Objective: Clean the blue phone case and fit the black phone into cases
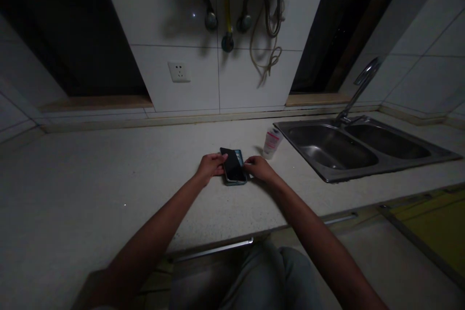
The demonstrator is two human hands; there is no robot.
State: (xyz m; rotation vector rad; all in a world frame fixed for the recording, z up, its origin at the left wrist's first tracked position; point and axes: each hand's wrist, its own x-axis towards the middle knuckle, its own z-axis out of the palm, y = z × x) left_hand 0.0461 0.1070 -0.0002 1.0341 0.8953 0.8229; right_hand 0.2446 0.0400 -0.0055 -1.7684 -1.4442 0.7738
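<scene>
A black smartphone [233, 164] lies at a slant over a blue-green phone case [240, 155] on the pale countertop. Part of the case shows beyond the phone's upper right side and along its bottom edge. My left hand [211, 166] grips the phone by its left side, thumb on top and fingers beneath. At the right, my right hand [259, 168] has its fingers closed at the case's edge; the fingertips are small and dim. A plastic cup [271, 143] with pink print stands just behind my right hand.
A double steel sink [323, 173] with a tall faucet [358, 92] is set into the countertop [145, 193] at the right. Hoses and valves [227, 41] hang on the tiled wall above a socket [178, 72]. Drawer handles [218, 249] run along the front edge.
</scene>
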